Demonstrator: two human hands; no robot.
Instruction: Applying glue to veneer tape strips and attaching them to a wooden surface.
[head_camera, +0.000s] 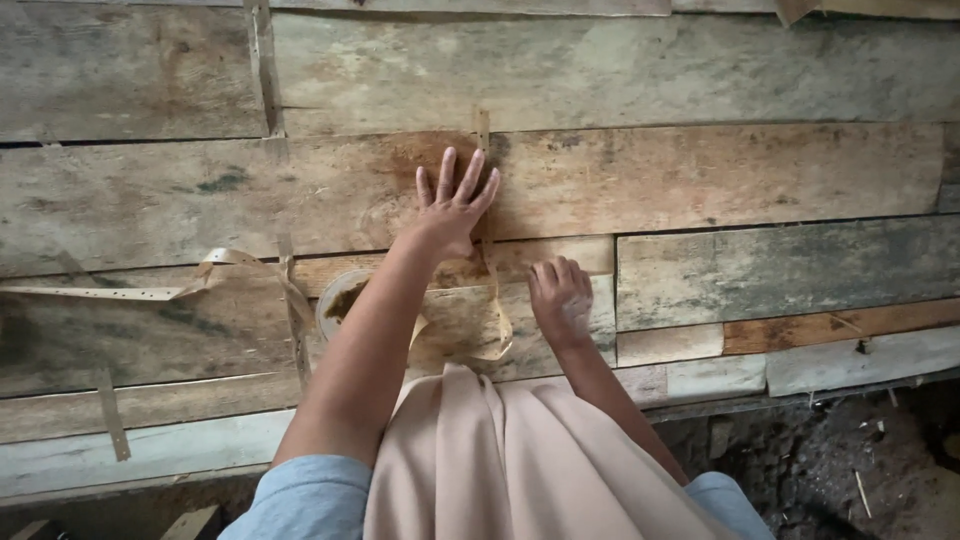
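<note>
Planks (700, 170) of rough, weathered wood, grey and brown with stains and green patches, made up the wall or floor that filled most of the view, laid in long horizontal rows with uneven joints. The left hand (452, 205) lay flat on a rust-brown stained plank, fingers spread wide and its grip open, holding nothing. The right hand (560, 297) rested lower on a paler board, fingers curled under in a loose fist; whether anything lay inside that grip could not be told. Between and just below the two hands ran a thin, flat, tan strip (490, 300), looping from near the left hand down past the right wrist. A similar long strip (150, 290), dotted with small holes, stretched away to the left and bent into a loop near the left forearm. Part of a round rim (335, 295), perhaps a bowl or tin, showed behind the left forearm, mostly hidden, so its contents could not be made out. Beige cloth (510, 460) in soft folds covered the person's lap, with blue sleeves (310, 500) cut off at the lower edge. Dark soil (840, 460) with bits of debris lay at the lower right.
</note>
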